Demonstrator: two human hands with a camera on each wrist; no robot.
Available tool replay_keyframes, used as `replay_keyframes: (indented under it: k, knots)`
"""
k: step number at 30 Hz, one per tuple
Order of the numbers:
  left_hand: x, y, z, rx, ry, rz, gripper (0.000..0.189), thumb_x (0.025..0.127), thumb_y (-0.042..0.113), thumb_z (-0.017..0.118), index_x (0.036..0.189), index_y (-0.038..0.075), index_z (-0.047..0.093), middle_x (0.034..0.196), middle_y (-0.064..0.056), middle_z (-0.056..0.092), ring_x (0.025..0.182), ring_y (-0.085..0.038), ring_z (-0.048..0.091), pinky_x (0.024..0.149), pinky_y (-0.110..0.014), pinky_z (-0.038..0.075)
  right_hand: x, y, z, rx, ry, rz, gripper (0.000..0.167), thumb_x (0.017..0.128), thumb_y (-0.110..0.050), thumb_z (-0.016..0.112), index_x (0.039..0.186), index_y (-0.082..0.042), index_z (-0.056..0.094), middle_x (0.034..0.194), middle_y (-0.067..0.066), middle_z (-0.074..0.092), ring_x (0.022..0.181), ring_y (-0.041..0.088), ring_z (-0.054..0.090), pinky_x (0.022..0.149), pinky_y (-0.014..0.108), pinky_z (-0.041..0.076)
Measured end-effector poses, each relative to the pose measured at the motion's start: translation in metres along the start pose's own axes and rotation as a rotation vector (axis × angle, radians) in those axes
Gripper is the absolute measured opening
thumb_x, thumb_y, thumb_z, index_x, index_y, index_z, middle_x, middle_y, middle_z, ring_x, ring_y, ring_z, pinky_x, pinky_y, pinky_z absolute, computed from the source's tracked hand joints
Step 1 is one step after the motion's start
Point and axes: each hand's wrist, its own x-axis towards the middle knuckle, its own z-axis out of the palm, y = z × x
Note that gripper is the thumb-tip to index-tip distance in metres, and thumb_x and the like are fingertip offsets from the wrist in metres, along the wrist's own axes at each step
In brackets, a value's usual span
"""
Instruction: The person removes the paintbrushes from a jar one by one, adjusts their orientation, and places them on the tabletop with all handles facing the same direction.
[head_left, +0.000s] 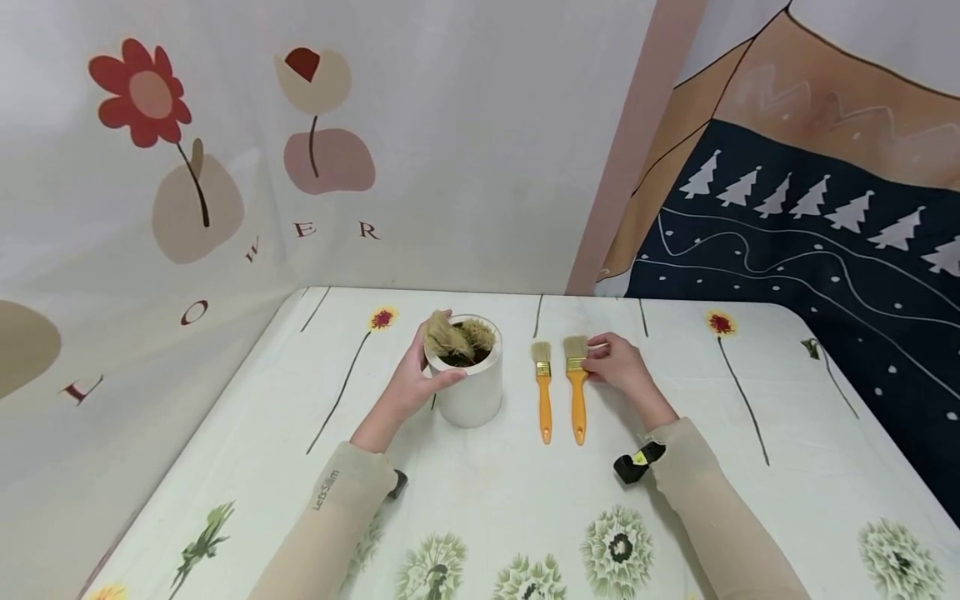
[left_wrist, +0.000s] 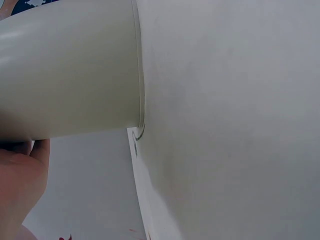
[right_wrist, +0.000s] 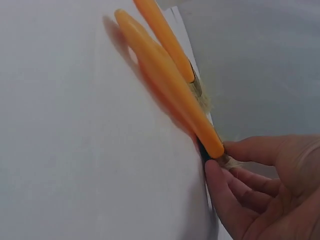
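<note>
My left hand (head_left: 411,385) grips a white cylindrical pot (head_left: 471,402) on its left side, the thumb lying along the near edge of the rim. Tan-green, moss-like fibrous stuff (head_left: 450,337) lies in its mouth above something dark. In the left wrist view the pot's smooth wall (left_wrist: 70,75) fills the upper left. With thumb and fingers, my right hand (head_left: 621,367) pinches the wider paintbrush (head_left: 577,398) near its metal band. That brush has an orange handle (right_wrist: 175,80) and pale bristles. A narrower orange-handled paintbrush (head_left: 544,404) lies beside it, between it and the pot.
A white cloth with printed flowers covers the table (head_left: 495,500). Behind it hang a pale curtain (head_left: 465,167) with flower shapes and letters, and a dark panel (head_left: 795,242) with white trees at right. Black wrist devices (head_left: 637,463) sit by both sleeves.
</note>
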Motion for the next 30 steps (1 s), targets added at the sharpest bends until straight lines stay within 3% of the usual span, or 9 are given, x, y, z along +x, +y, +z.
replay_keyframes:
  k: [6,10,21,30]
  knots:
    - [-0.008,-0.005,0.005,-0.003,-0.023,-0.032,0.106,0.081,0.059,0.075,0.158,0.011,0.021,0.166,-0.012,0.022,0.152,-0.038,0.021,0.122,-0.061,0.018,-0.007,0.007,0.007,-0.119,-0.024,0.022,0.040,0.093,-0.007,0.064,0.131,0.001,0.053,0.103,0.012,0.059,0.076,0.014,0.061,0.064,0.021,0.056]
    - [-0.012,-0.006,0.005,-0.007,-0.016,-0.026,0.100,0.083,0.052,0.076,0.158,0.011,0.022,0.166,-0.013,0.023,0.152,-0.038,0.021,0.121,-0.063,0.018,-0.009,0.010,0.008,-0.123,-0.025,0.022,0.038,0.092,-0.007,0.066,0.128,0.002,0.055,0.093,0.009,0.057,0.072,0.012,0.060,0.063,0.021,0.055]
    - [-0.003,0.001,0.000,-0.009,0.003,-0.013,0.098,0.084,0.052,0.075,0.158,0.014,0.022,0.166,-0.012,0.023,0.153,-0.035,0.022,0.121,-0.064,0.018,-0.003,0.000,0.001,-0.106,-0.013,0.016,0.040,0.094,-0.011,0.067,0.129,0.001,0.055,0.095,0.010,0.059,0.073,0.012,0.060,0.065,0.020,0.055]
    - [0.003,-0.001,0.000,-0.006,0.001,0.004,0.100,0.084,0.054,0.075,0.157,0.012,0.022,0.166,-0.011,0.023,0.152,-0.036,0.021,0.121,-0.064,0.018,0.002,0.004,-0.001,-0.064,0.017,-0.017,0.040,0.093,-0.010,0.067,0.130,0.002,0.056,0.095,0.010,0.059,0.074,0.011,0.061,0.067,0.020,0.056]
